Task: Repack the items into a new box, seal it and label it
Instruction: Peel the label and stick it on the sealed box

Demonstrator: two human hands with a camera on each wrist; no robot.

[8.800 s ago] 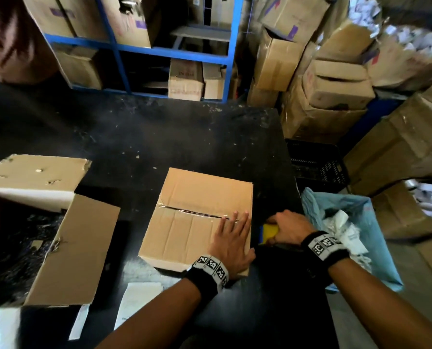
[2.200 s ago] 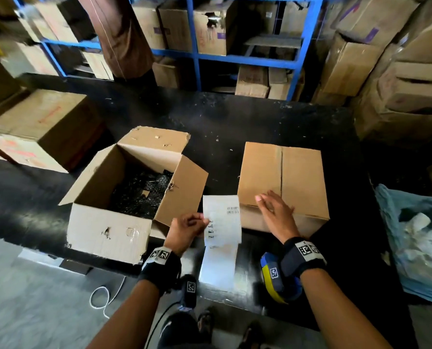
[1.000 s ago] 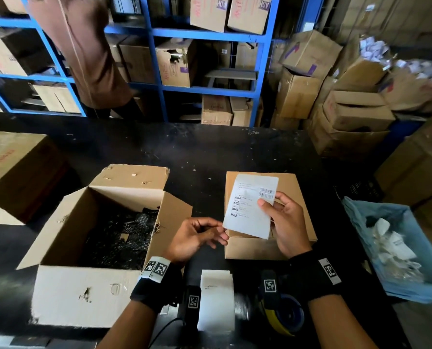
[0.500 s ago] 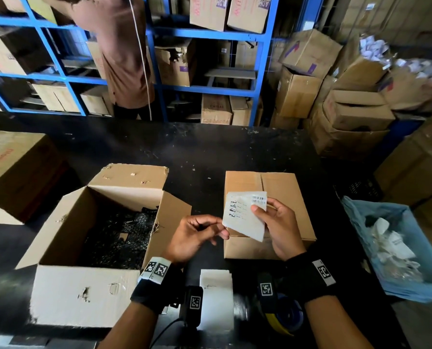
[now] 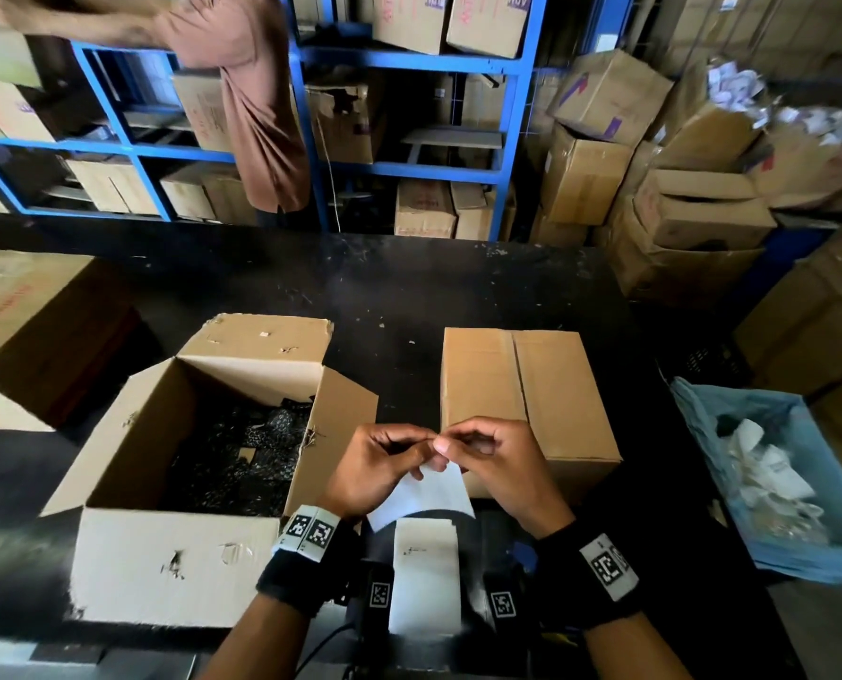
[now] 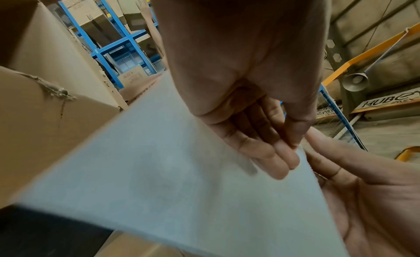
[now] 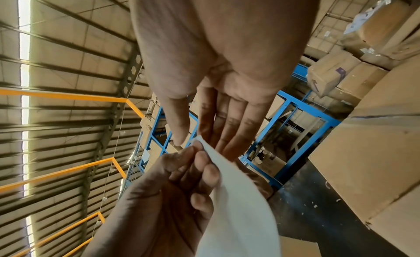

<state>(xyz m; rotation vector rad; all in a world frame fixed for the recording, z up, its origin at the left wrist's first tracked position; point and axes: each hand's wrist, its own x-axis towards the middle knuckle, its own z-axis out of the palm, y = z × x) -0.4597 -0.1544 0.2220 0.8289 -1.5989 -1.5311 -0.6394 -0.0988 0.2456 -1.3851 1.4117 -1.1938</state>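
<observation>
A white label [image 5: 424,493] is hanging in the air just in front of the closed box [image 5: 522,400], its blank side facing the head camera. The left hand [image 5: 375,468] and the right hand [image 5: 492,458] are meeting at its top corner, each grip pinching that corner between thumb and fingertips; the wrist views are showing the thumbs pressing against the paper's edge. The closed box is sitting on the black worktop [image 5: 399,292], flaps shut along a centre seam. To its left an open box [image 5: 198,463] is standing with flaps raised, dark bubble-wrapped items [image 5: 242,454] lying inside. Below the hands, a strip of white backing paper [image 5: 426,576] is lying at the worktop's near edge. To the right, a blue bag [image 5: 782,488] is holding crumpled white paper. Beyond the worktop, another person in a brown shirt [image 5: 257,100] is reaching along blue shelving [image 5: 409,61] stacked with cartons.
</observation>
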